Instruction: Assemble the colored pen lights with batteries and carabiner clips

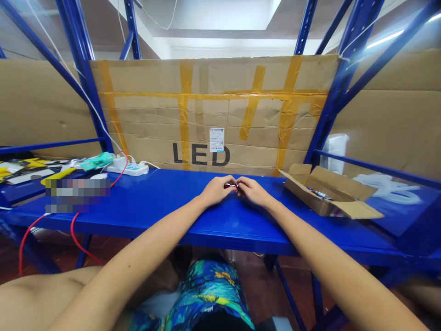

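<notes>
A small dark red object with a shiny metal part [227, 185] is between my two hands, low over the blue tabletop [155, 202]. It is too small and too covered to name its kind. My left hand [216, 189] has its fingers curled round the red part. At the silvery end, the fingertips of my right hand [254, 191] are pinched together, close against the left fingers. Both hands are closed, and the fingers hide most of the object.
An open cardboard box [310, 202] with small metallic things inside stands on the right. At the back left lies a white power strip [132, 169] with plugs and cables. A red cable [74, 225] hangs over the front edge. A large carton [155, 124] walls the back.
</notes>
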Demonstrator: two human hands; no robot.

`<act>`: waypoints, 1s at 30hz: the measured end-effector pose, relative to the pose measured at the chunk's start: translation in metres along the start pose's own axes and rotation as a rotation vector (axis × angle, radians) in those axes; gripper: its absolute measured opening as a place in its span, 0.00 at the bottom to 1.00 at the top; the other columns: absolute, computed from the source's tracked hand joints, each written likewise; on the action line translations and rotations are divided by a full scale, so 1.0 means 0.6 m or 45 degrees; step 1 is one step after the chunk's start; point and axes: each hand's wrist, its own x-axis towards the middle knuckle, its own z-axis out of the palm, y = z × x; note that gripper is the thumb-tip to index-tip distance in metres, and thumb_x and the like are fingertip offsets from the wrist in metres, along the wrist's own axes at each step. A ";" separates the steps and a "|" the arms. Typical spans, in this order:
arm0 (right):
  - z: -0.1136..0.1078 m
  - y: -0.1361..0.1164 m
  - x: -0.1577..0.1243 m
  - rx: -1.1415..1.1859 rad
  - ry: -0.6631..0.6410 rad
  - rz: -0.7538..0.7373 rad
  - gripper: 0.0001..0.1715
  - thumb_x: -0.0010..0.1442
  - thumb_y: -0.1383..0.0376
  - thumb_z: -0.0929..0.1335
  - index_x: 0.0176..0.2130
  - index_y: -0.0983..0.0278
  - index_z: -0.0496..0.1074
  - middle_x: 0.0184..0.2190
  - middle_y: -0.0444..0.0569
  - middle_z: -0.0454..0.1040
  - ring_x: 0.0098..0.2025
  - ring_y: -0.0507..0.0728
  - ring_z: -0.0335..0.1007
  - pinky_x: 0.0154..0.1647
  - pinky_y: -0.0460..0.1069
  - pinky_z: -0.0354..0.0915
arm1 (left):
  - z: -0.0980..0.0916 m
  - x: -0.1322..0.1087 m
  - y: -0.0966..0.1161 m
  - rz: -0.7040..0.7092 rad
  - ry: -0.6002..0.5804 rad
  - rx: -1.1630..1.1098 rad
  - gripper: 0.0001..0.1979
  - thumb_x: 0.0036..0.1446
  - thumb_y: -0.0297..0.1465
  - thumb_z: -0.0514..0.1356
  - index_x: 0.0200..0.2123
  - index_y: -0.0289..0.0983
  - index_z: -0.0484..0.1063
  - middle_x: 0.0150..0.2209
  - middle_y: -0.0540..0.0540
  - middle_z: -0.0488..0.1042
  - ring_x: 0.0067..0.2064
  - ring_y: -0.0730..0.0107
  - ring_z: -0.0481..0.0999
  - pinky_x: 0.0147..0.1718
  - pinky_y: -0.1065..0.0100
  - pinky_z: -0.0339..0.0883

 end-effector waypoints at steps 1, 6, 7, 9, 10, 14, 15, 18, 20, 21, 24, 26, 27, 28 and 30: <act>0.000 -0.002 -0.001 -0.045 0.010 -0.018 0.10 0.61 0.61 0.60 0.34 0.63 0.67 0.28 0.45 0.71 0.29 0.54 0.66 0.34 0.51 0.64 | 0.001 0.000 0.000 -0.004 -0.001 -0.004 0.06 0.57 0.31 0.59 0.37 0.39 0.74 0.34 0.51 0.79 0.33 0.72 0.73 0.36 0.71 0.64; 0.003 -0.006 0.000 -0.189 0.094 -0.059 0.11 0.60 0.62 0.60 0.32 0.63 0.67 0.28 0.46 0.71 0.33 0.55 0.65 0.39 0.51 0.61 | 0.006 0.003 -0.003 -0.032 0.049 -0.073 0.05 0.55 0.29 0.60 0.35 0.37 0.73 0.31 0.51 0.77 0.32 0.72 0.72 0.35 0.71 0.63; 0.003 -0.005 0.001 -0.165 0.109 -0.045 0.10 0.59 0.62 0.60 0.31 0.63 0.67 0.28 0.46 0.71 0.33 0.55 0.65 0.38 0.51 0.61 | 0.007 0.004 -0.005 -0.050 0.060 -0.075 0.05 0.54 0.29 0.60 0.35 0.37 0.73 0.30 0.51 0.76 0.31 0.72 0.71 0.33 0.71 0.62; 0.002 -0.003 0.004 -0.059 0.120 0.012 0.08 0.57 0.62 0.62 0.32 0.63 0.67 0.27 0.45 0.70 0.31 0.54 0.64 0.35 0.50 0.61 | 0.009 0.005 -0.008 -0.099 0.099 -0.072 0.05 0.54 0.30 0.60 0.35 0.36 0.72 0.29 0.51 0.74 0.31 0.72 0.69 0.32 0.71 0.61; 0.001 -0.002 0.005 0.013 0.117 0.051 0.08 0.56 0.61 0.62 0.34 0.63 0.67 0.26 0.44 0.70 0.29 0.53 0.64 0.33 0.49 0.61 | 0.009 0.005 -0.009 -0.124 0.121 -0.078 0.06 0.53 0.31 0.60 0.35 0.36 0.72 0.29 0.51 0.74 0.31 0.72 0.69 0.32 0.70 0.61; 0.000 0.001 0.009 0.222 0.089 0.142 0.09 0.56 0.61 0.62 0.36 0.63 0.66 0.24 0.42 0.69 0.23 0.51 0.60 0.25 0.47 0.58 | 0.012 0.004 -0.010 -0.183 0.137 -0.155 0.09 0.51 0.34 0.62 0.34 0.35 0.72 0.30 0.50 0.74 0.32 0.71 0.69 0.33 0.70 0.61; 0.001 0.002 0.009 0.234 0.090 0.135 0.09 0.57 0.61 0.62 0.36 0.63 0.65 0.23 0.42 0.69 0.23 0.51 0.60 0.24 0.47 0.58 | 0.013 0.004 -0.009 -0.199 0.133 -0.166 0.10 0.50 0.36 0.63 0.33 0.35 0.72 0.30 0.50 0.74 0.32 0.71 0.69 0.32 0.70 0.61; 0.003 0.006 0.010 0.212 0.101 0.079 0.07 0.58 0.62 0.61 0.36 0.62 0.63 0.23 0.41 0.70 0.23 0.51 0.62 0.25 0.47 0.59 | 0.015 0.004 -0.004 -0.252 0.139 -0.166 0.13 0.47 0.38 0.65 0.32 0.35 0.72 0.28 0.51 0.73 0.31 0.71 0.68 0.30 0.70 0.59; 0.004 0.009 0.010 0.187 0.103 0.044 0.06 0.59 0.62 0.61 0.36 0.62 0.62 0.23 0.42 0.70 0.24 0.51 0.63 0.26 0.47 0.61 | 0.016 0.004 -0.002 -0.265 0.143 -0.154 0.12 0.48 0.38 0.65 0.30 0.35 0.72 0.26 0.52 0.71 0.30 0.71 0.66 0.30 0.70 0.57; 0.004 0.010 0.010 0.173 0.103 0.028 0.05 0.60 0.62 0.61 0.36 0.62 0.62 0.24 0.42 0.70 0.24 0.51 0.63 0.27 0.47 0.61 | 0.016 0.004 -0.001 -0.261 0.138 -0.153 0.11 0.49 0.38 0.64 0.29 0.35 0.72 0.26 0.52 0.71 0.30 0.72 0.66 0.30 0.69 0.57; 0.004 0.012 0.010 0.138 0.092 -0.019 0.05 0.60 0.63 0.61 0.36 0.62 0.62 0.25 0.42 0.71 0.25 0.51 0.63 0.29 0.48 0.63 | 0.014 0.005 0.001 -0.237 0.111 -0.165 0.09 0.51 0.35 0.62 0.27 0.35 0.73 0.24 0.52 0.70 0.29 0.73 0.65 0.30 0.69 0.56; 0.003 0.013 0.010 0.124 0.078 -0.039 0.04 0.59 0.64 0.61 0.36 0.62 0.62 0.26 0.43 0.71 0.26 0.51 0.63 0.30 0.48 0.63 | 0.013 0.005 0.001 -0.234 0.110 -0.180 0.07 0.51 0.34 0.61 0.27 0.35 0.73 0.25 0.52 0.70 0.29 0.73 0.65 0.30 0.69 0.57; 0.003 0.013 0.010 0.116 0.072 -0.044 0.05 0.59 0.64 0.61 0.36 0.62 0.63 0.26 0.43 0.71 0.27 0.52 0.64 0.31 0.49 0.63 | 0.013 0.005 0.001 -0.236 0.118 -0.190 0.07 0.50 0.33 0.61 0.28 0.35 0.74 0.25 0.52 0.71 0.30 0.72 0.66 0.31 0.70 0.57; 0.003 0.012 0.009 0.102 0.074 -0.050 0.05 0.58 0.64 0.61 0.36 0.62 0.63 0.27 0.43 0.71 0.28 0.52 0.64 0.32 0.49 0.63 | 0.013 0.006 0.000 -0.238 0.126 -0.200 0.07 0.50 0.33 0.61 0.29 0.35 0.74 0.26 0.51 0.71 0.30 0.72 0.66 0.31 0.70 0.57; 0.002 0.008 0.006 0.010 0.092 -0.088 0.06 0.56 0.66 0.62 0.36 0.62 0.64 0.29 0.44 0.71 0.31 0.53 0.65 0.34 0.49 0.63 | 0.014 0.007 -0.003 -0.234 0.136 -0.223 0.07 0.51 0.33 0.60 0.30 0.34 0.73 0.26 0.51 0.71 0.31 0.72 0.67 0.31 0.70 0.58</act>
